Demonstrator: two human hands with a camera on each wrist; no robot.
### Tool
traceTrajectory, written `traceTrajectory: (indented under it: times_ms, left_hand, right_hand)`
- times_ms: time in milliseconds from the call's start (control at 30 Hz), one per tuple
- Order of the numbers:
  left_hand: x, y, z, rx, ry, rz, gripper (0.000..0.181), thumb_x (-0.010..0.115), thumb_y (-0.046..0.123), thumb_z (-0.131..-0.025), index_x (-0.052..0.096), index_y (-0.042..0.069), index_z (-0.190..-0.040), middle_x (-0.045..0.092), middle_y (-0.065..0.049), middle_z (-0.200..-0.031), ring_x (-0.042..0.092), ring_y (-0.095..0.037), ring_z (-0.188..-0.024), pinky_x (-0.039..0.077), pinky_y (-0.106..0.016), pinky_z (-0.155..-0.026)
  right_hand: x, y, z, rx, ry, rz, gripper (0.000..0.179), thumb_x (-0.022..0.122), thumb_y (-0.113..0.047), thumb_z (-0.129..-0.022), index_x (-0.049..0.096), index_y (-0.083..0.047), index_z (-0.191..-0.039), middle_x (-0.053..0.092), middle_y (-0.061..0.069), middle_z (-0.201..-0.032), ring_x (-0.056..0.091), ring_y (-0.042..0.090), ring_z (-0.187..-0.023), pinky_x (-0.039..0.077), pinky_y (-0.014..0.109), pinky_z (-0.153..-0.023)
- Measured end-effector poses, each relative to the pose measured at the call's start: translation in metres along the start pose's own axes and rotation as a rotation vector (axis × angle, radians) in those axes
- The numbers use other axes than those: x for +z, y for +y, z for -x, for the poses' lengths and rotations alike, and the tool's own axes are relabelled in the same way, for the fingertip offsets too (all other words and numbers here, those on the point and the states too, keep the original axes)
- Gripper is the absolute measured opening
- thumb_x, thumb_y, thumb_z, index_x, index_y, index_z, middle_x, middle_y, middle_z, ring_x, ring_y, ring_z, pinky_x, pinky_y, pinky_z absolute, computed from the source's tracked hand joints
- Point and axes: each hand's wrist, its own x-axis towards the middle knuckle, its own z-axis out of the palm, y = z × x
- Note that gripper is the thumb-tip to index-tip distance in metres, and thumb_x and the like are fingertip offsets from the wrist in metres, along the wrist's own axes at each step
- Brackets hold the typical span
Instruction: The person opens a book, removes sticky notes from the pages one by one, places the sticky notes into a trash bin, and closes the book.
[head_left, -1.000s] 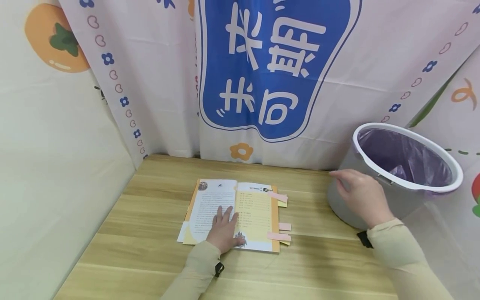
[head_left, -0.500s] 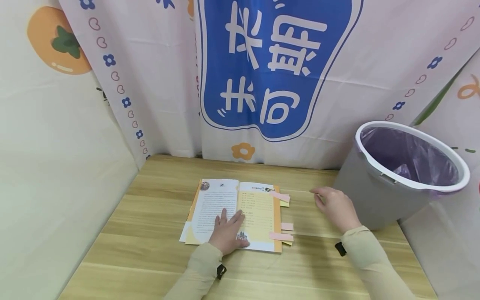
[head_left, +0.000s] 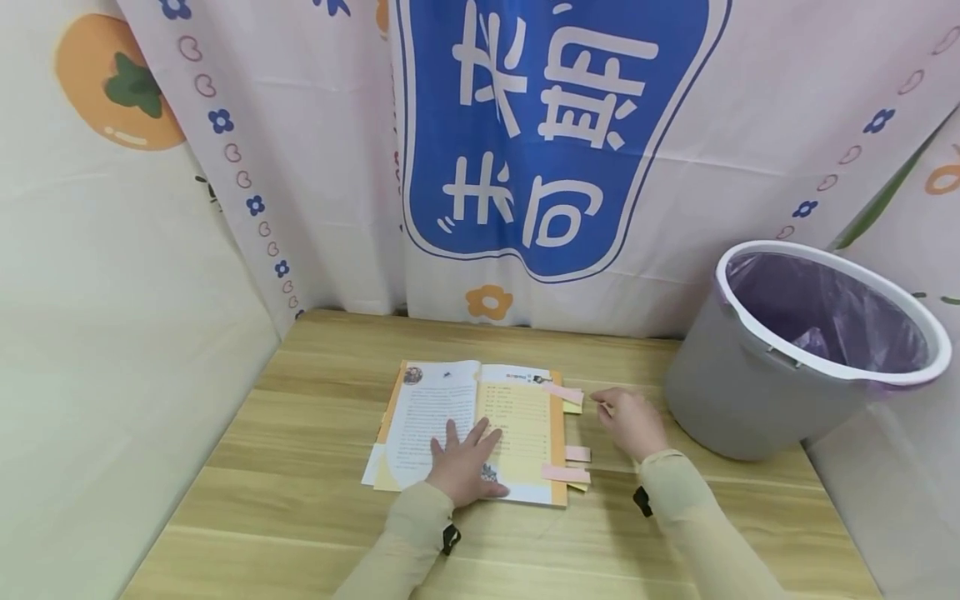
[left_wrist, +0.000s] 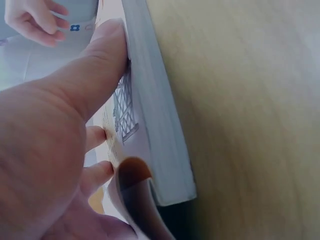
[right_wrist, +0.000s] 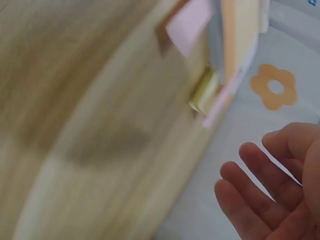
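An open book [head_left: 517, 417] lies on the wooden table, its right page yellow with an orange edge. My left hand [head_left: 465, 468] rests spread across its lower middle; in the left wrist view the thumb [left_wrist: 102, 60] lies along the page near the book's thick lower edge. Pink and yellow sticky tabs [head_left: 564, 473] stick out from the right side. Just right of the upper pink tab [head_left: 562, 392] is my right hand [head_left: 632, 423], its fingers loosely bent. The right wrist view shows nothing between those fingers [right_wrist: 260, 200], which are apart from the tabs.
A grey trash bin [head_left: 742, 383] with a white rim and purple liner stands at the table's right back. Printed curtains [head_left: 337, 208] hang behind the table [head_left: 300, 500] and along its sides. Wood surface surrounds the book.
My right hand has moved left and down, from beside the bin to near the book's tabs. My left hand stays on the book, with its fingers shifted slightly.
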Motion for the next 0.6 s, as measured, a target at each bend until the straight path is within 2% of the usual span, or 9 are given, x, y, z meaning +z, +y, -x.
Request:
traceTrajectory:
  times_ms: [100, 200, 400, 600]
  left_hand:
    - [-0.001, 0.001, -0.001, -0.005, -0.009, 0.004, 0.098, 0.079, 0.058, -0.071, 0.041, 0.019, -0.152, 0.024, -0.009, -0.162, 0.011, -0.066, -0.136, 0.018, -0.082, -0.099]
    - [0.0, 0.0, -0.002, -0.01, -0.004, 0.0, 0.099, 0.079, 0.059, -0.069, 0.041, 0.02, -0.152, 0.025, -0.008, -0.162, 0.012, -0.067, -0.135, 0.02, -0.082, -0.098]
    - [0.003, -0.003, -0.001, -0.013, 0.012, -0.003, 0.1, 0.08, 0.059, -0.068, 0.041, 0.02, -0.152, 0.025, -0.008, -0.162, 0.014, -0.067, -0.134, 0.021, -0.082, -0.098]
    - [0.003, -0.003, -0.002, -0.009, 0.002, -0.009, 0.101, 0.079, 0.059, -0.067, 0.041, 0.021, -0.152, 0.026, -0.007, -0.162, 0.015, -0.067, -0.134, 0.022, -0.081, -0.098]
  right_hand:
    - [0.01, 0.002, -0.005, -0.014, 0.007, 0.003, 0.022, 0.069, -0.005, -0.091, 0.074, -0.003, -0.111, 0.072, 0.015, -0.108, 0.069, 0.025, -0.077, 0.058, 0.041, -0.068]
    - [0.018, 0.003, -0.01, -0.028, 0.007, 0.014, 0.022, 0.07, -0.005, -0.09, 0.074, -0.001, -0.112, 0.071, 0.017, -0.111, 0.068, 0.034, -0.1, 0.056, 0.049, -0.084]
    - [0.029, 0.003, -0.02, -0.023, -0.015, 0.078, 0.024, 0.071, -0.011, -0.091, 0.073, -0.002, -0.113, 0.07, 0.015, -0.116, 0.066, 0.033, -0.105, 0.054, 0.049, -0.089]
    - [0.037, 0.003, -0.028, -0.016, -0.081, 0.084, 0.025, 0.071, -0.013, -0.091, 0.072, -0.003, -0.115, 0.069, 0.015, -0.117, 0.064, 0.033, -0.11, 0.05, 0.049, -0.096]
